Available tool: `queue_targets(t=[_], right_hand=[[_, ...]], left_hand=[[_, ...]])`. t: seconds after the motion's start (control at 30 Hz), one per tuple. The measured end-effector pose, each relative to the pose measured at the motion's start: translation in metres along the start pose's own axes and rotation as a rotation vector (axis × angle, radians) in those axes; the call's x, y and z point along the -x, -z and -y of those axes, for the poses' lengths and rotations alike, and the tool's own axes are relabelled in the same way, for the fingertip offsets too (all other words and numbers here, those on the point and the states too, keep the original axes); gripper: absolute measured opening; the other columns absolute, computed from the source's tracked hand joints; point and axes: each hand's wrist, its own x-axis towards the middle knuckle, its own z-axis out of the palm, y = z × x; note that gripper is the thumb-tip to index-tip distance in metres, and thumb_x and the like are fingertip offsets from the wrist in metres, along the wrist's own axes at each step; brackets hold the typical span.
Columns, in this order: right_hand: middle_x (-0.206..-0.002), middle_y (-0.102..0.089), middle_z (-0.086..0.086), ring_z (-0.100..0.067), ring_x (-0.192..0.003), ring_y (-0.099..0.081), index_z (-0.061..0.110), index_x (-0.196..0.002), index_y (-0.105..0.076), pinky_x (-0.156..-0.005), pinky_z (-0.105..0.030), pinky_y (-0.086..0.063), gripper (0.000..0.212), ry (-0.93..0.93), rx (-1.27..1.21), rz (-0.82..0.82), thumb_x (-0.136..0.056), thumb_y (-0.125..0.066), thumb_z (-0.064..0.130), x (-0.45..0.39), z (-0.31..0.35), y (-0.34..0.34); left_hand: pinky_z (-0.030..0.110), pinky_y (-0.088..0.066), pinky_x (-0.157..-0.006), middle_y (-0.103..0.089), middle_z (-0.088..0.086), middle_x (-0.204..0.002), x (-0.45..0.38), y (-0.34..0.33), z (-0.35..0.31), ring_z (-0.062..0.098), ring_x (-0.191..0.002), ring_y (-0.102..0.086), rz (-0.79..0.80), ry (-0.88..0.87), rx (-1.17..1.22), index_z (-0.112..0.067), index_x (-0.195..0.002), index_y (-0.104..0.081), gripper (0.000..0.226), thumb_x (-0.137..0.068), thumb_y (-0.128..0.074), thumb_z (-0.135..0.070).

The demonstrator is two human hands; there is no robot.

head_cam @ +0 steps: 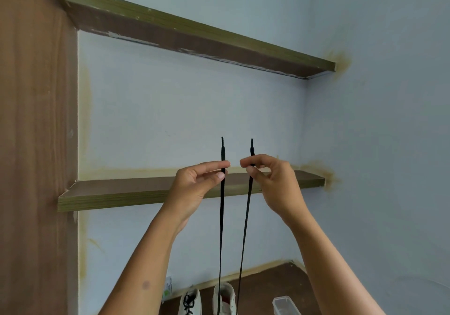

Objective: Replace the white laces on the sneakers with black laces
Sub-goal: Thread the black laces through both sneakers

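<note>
With both arms raised in front of the middle shelf, each hand pinches one end of the black lace. Left hand: thumb and forefinger closed on the left strand just below its tip, other fingers loosely curled behind. Right hand: thumb and forefinger clamped on the right strand, remaining fingers bent, not touching it. Both tips stick up above the fingers; both strands hang down to the right sneaker on the brown surface below. Left sneaker beside it already carries black lacing. Clear plastic container near the surface's front right.
</note>
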Motion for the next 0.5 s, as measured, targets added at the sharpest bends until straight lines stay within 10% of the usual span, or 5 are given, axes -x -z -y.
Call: queue_targets(t=[0.5], right_hand=[[-0.106, -0.072, 0.008, -0.015, -0.07, -0.066, 0.019, -0.116, -0.068, -0.061, -0.012, -0.043, 0.034, 0.028, -0.177, -0.11, -0.096, -0.053, -0.003, -0.002, -0.007, 0.007]], left_hand=[[0.018, -0.04, -0.095, -0.074, -0.006, -0.107, -0.009, -0.01, -0.011, 0.0, -0.108, -0.064, -0.013, -0.019, 0.017, -0.021, -0.111, -0.073, 0.024, -0.092, -0.062, -0.011]])
